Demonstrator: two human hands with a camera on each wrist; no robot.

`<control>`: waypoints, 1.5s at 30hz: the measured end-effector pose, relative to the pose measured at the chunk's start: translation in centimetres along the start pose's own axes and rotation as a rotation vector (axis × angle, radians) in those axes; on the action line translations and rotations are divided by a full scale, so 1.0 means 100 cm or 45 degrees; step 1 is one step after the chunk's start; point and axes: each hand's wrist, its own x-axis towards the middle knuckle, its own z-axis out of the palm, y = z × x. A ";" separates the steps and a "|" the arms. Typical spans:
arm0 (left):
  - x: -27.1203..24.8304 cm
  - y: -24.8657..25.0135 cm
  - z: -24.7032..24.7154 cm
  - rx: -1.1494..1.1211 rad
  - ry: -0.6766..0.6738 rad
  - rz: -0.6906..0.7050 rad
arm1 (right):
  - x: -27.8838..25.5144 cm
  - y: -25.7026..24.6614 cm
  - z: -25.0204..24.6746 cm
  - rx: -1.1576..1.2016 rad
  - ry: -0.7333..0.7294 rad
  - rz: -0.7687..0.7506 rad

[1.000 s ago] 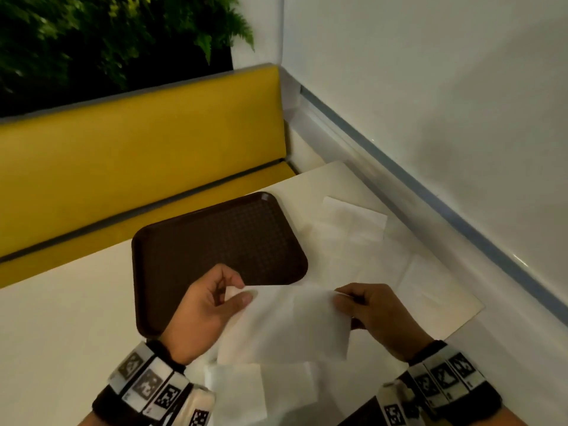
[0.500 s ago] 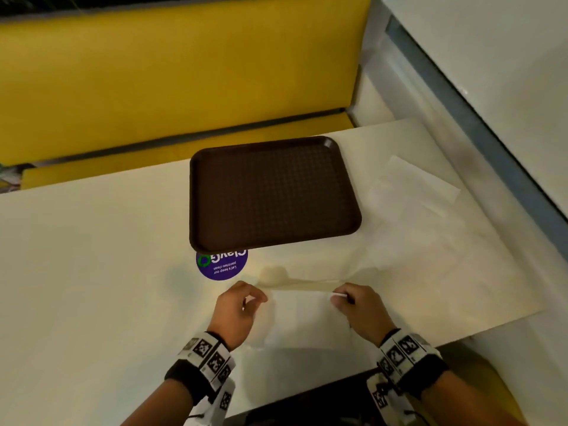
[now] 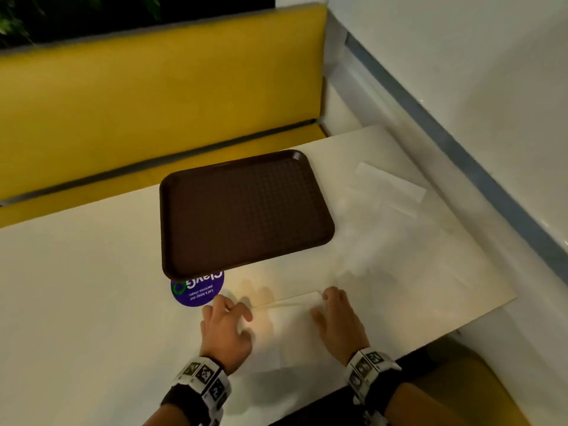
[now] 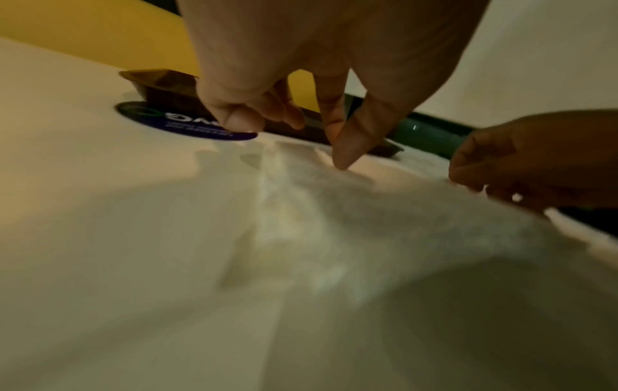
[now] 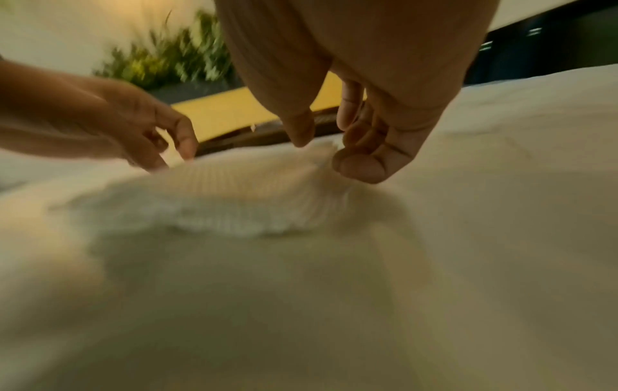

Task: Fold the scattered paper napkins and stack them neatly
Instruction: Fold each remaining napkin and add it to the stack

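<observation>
A white paper napkin (image 3: 285,327) lies on the cream table (image 3: 76,302) near its front edge, between my two hands. My left hand (image 3: 233,312) is at its left end with fingers spread; in the left wrist view the index fingertip (image 4: 344,162) presses down on the napkin (image 4: 368,224). My right hand (image 3: 325,302) is at the napkin's far right corner; in the right wrist view thumb and fingers (image 5: 361,169) pinch that corner, and the paper (image 5: 254,195) bunches there. Several more white napkins (image 3: 390,186) lie spread over the right side of the table.
A brown tray (image 3: 246,210) sits at the table's middle, beyond my hands. A round purple sticker (image 3: 196,290) shows partly under its near edge. A yellow bench (image 3: 153,103) runs behind the table. A white wall (image 3: 461,103) closes the right side.
The napkin has come down from in front of me onto the table. My left hand has let go of its pinch and spread its fingers. My right hand still pinches a corner.
</observation>
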 end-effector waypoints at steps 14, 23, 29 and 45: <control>0.158 0.245 0.015 0.609 -0.170 0.833 | -0.071 0.118 -0.102 0.410 0.188 0.546; 0.214 0.276 0.069 0.828 -0.330 0.886 | -0.071 0.149 -0.102 0.525 0.094 0.619; 0.224 0.277 0.075 0.706 -0.279 0.842 | -0.065 0.158 -0.100 0.577 0.043 0.624; 0.237 0.294 0.062 0.464 -0.228 0.821 | -0.059 0.159 -0.105 0.634 0.057 0.575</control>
